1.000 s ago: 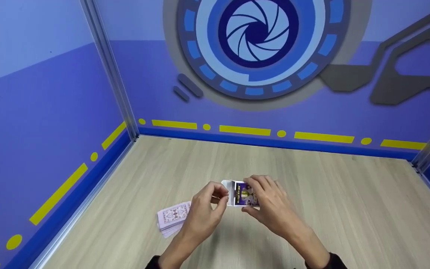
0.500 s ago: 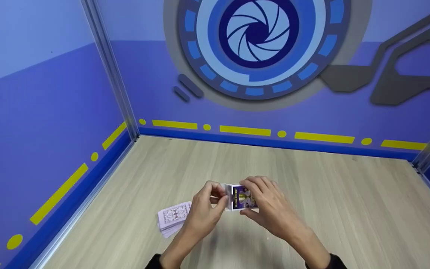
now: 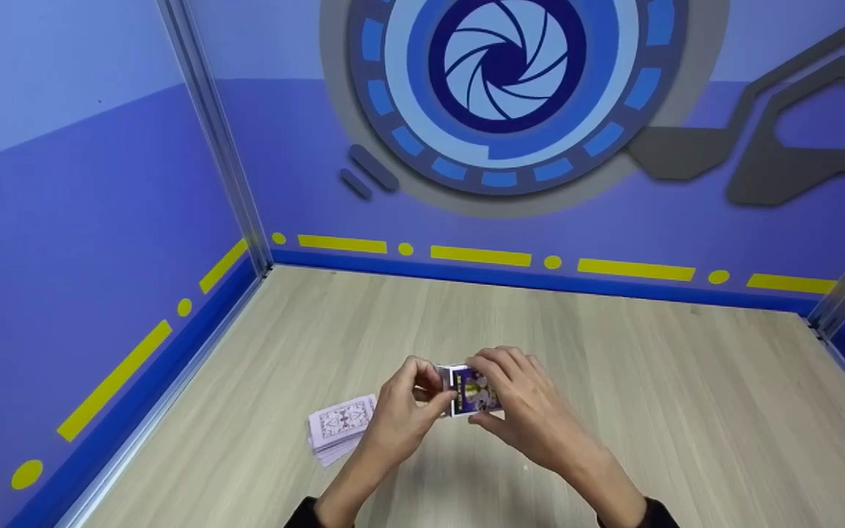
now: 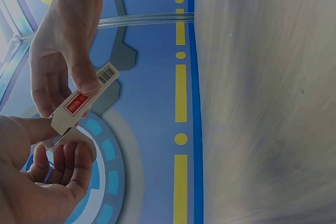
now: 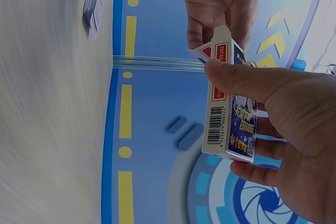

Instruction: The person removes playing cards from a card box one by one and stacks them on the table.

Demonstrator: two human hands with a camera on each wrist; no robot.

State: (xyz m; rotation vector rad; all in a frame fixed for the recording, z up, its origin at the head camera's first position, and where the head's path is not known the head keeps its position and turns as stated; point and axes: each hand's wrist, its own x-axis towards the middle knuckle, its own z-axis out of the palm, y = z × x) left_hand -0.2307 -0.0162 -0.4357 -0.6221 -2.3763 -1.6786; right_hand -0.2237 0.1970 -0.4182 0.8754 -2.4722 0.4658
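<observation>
Gripping one small white-and-purple cardboard box between two hands.
The right hand clamps its sides; the left hand pinches its flapped end. The pale wood-grain tabletop runs ahead of both hands to the blue panel wall; one stack of lilac-backed playing cards lies left of the left hand. The black barcode reads 6 925019 900322.

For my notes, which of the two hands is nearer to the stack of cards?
The left hand: its wrist is just beside the stack of cards, while the right hand, gripping the small box, is farther off.
</observation>
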